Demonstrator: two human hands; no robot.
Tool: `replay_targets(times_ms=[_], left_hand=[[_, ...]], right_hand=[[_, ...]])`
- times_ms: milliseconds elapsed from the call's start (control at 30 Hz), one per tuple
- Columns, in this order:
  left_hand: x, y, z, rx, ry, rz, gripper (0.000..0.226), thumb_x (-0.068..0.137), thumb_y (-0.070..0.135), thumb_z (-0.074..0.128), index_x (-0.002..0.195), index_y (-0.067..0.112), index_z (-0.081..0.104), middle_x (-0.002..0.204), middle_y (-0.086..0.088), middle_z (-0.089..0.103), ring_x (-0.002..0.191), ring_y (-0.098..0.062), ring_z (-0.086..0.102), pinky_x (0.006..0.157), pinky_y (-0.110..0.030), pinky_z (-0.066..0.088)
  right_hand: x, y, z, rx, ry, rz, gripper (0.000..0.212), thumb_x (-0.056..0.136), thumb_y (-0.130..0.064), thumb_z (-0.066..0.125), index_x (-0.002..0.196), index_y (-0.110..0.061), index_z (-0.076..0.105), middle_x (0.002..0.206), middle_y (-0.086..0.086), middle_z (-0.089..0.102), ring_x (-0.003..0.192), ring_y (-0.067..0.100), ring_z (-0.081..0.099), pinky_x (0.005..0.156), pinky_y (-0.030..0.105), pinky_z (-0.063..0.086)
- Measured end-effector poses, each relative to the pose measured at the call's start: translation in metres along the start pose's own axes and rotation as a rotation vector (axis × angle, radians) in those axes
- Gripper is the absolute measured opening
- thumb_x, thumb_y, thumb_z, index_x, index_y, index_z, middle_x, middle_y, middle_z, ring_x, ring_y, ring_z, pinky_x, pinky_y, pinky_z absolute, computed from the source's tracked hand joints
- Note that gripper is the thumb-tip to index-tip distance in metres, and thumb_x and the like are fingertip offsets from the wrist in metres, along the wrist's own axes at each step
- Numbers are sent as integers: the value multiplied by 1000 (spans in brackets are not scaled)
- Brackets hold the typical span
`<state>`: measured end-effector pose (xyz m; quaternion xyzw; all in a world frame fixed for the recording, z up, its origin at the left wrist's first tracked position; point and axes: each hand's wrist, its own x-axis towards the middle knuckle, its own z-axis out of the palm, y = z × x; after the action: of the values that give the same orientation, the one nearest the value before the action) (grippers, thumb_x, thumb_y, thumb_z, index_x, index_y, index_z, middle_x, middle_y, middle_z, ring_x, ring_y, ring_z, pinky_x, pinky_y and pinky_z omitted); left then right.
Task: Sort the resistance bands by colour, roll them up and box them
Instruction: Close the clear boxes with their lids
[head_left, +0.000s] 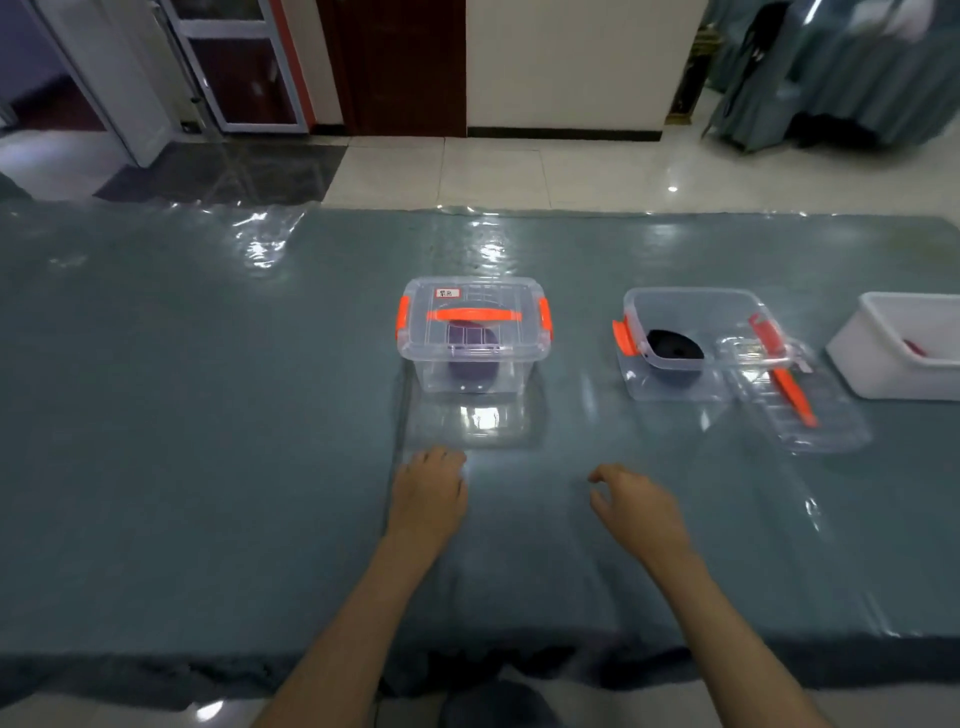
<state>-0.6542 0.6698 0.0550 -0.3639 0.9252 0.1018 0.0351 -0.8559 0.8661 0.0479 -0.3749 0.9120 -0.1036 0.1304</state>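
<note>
A clear plastic box (524, 364) with orange clasps and an orange lid handle stands closed in the middle of the table, with a rolled purple band (471, 370) inside. To its right an uncovered clear box (685, 387) holds a rolled black band (674, 347); its lid (795, 395) leans off the right side. My left hand (428, 496) rests near the table in front of the closed box, fingers curled, holding nothing. My right hand (639, 506) hovers to the right of it, fingers loosely apart and empty.
A white tub (883, 369) stands at the right edge with something red (914, 347) inside. The table (208, 415) is covered in teal cloth under clear plastic sheet. Beyond the far edge lies tiled floor, doors and draped furniture.
</note>
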Motion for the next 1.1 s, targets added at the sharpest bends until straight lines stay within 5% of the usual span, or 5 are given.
replay_targets(times_ms=[400, 833, 967, 1100], left_hand=[[-12, 119, 6, -6, 20, 163, 40, 104, 31, 46, 143, 27, 55, 144, 3, 55, 135, -21, 50, 103, -39, 43], [114, 280, 18, 44, 27, 130, 41, 101, 23, 51, 141, 21, 57, 143, -1, 55, 133, -27, 52, 102, -41, 44], [150, 319, 15, 12, 68, 105, 57, 97, 19, 56, 154, 22, 47, 152, -6, 49, 139, -28, 48, 109, -41, 42], [174, 341, 25, 93, 11, 35, 80, 102, 29, 55, 168, 36, 11, 171, -8, 23, 156, -27, 29, 122, -42, 30]], right_hand=[[-54, 106, -42, 36, 100, 190, 23, 98, -33, 63, 117, -24, 72, 126, -1, 72, 115, 27, 67, 89, 36, 51], [72, 291, -84, 92, 88, 168, 23, 99, -25, 61, 118, -20, 72, 123, -1, 72, 111, 25, 67, 91, 35, 50], [116, 341, -100, 50, 54, 163, 23, 99, -27, 60, 117, -20, 72, 120, 2, 74, 109, 28, 68, 87, 37, 51], [156, 378, -107, 135, 20, 191, 32, 97, -17, 62, 128, -12, 67, 125, 13, 69, 113, 37, 66, 90, 44, 54]])
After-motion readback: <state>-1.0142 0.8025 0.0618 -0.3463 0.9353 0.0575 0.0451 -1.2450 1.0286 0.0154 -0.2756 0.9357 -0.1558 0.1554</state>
